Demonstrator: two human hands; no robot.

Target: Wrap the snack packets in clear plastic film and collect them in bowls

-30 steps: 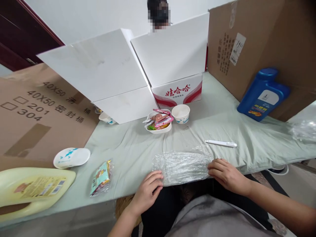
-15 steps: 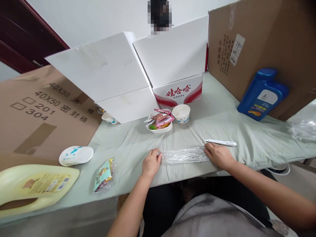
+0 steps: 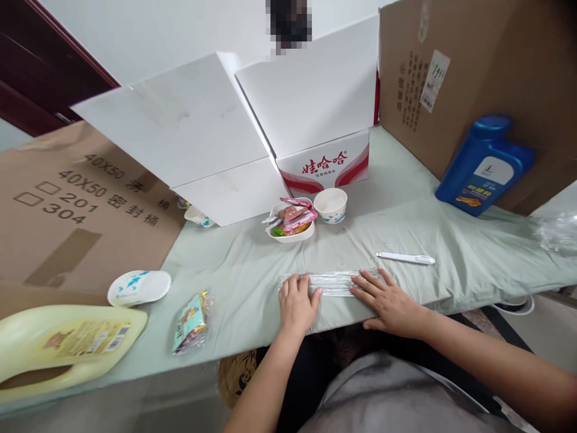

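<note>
A crinkled strip of clear plastic film (image 3: 332,284) lies flat along the front of the cloth-covered table. On its left end rests my left hand (image 3: 299,304), fingers apart and pressing down. My right hand (image 3: 387,304) lies flat over the right end, its fingers spread and palm down. A white pen-like utility knife (image 3: 406,258) lies just beyond my right hand, untouched. Farther back, a paper bowl (image 3: 292,234) holds several wrapped snacks, beside a white paper cup (image 3: 331,206) with a blue pattern.
White boxes (image 3: 311,90) stand at the back, flanked by cardboard boxes (image 3: 103,204). A blue bottle (image 3: 484,168) is at right. On the left lie a yellow jug (image 3: 90,343), a tipped paper cup (image 3: 139,287) and a snack packet (image 3: 193,322). A person's head shows behind the boxes.
Both hands have shifted inward over the film and opened flat on it. The right hand has moved away from the utility knife. The film now lies smoother and straighter.
</note>
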